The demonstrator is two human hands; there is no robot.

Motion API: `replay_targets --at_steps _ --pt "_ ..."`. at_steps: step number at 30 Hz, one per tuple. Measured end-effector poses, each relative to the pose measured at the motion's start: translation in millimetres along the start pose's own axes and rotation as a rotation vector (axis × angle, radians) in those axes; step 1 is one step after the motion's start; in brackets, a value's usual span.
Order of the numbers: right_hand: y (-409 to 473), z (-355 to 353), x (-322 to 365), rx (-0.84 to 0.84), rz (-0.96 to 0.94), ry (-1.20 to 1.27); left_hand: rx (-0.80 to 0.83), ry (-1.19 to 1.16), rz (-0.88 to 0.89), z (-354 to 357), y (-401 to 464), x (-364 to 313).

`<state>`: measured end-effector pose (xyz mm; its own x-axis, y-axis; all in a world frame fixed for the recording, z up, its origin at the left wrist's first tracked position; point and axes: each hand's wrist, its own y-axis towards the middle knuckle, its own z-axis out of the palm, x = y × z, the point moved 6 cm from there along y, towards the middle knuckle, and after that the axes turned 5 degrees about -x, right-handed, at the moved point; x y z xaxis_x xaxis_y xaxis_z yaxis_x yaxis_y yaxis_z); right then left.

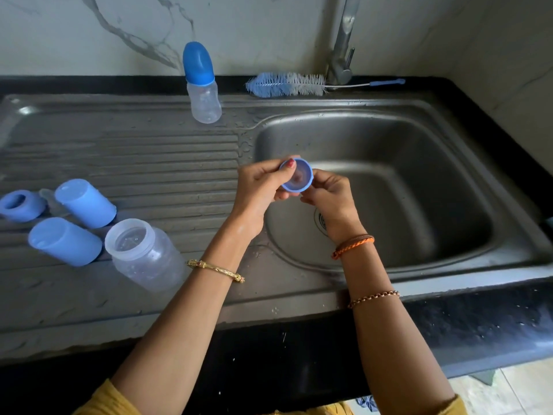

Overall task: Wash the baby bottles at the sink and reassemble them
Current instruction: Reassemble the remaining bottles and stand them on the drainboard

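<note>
Both hands hold a blue screw ring (300, 178) with a clear teat inside it, over the left edge of the sink basin (419, 181). My left hand (260, 187) grips its left side with the thumb on the rim. My right hand (329, 194) pinches its right side. An open clear bottle (146, 259) stands on the drainboard (149, 151). Two blue caps (85, 203) (64, 241), a second blue ring (21, 205) and a clear teat (51, 199) lie to its left. An assembled bottle with a blue cap (202, 85) stands at the back.
A blue and white bottle brush (287, 84) lies behind the basin beside the metal tap (342, 49). The drain (321, 220) sits below my right wrist. A black counter edge (478, 324) runs along the front, a marble wall behind.
</note>
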<state>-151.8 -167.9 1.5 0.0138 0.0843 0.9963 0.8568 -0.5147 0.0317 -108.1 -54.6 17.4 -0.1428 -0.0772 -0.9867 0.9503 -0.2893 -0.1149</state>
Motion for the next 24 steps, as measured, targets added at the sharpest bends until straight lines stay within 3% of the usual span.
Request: replay_targets --at_steps 10,15,24 --pt "8 7 -5 -0.011 0.050 0.025 0.044 0.005 0.076 3 -2 0" --pt "8 7 -11 -0.060 0.128 -0.078 -0.038 -0.031 0.170 2 -1 -2" --pt "3 -11 -15 -0.125 0.106 -0.163 -0.138 -0.101 -0.049 4 0 10"
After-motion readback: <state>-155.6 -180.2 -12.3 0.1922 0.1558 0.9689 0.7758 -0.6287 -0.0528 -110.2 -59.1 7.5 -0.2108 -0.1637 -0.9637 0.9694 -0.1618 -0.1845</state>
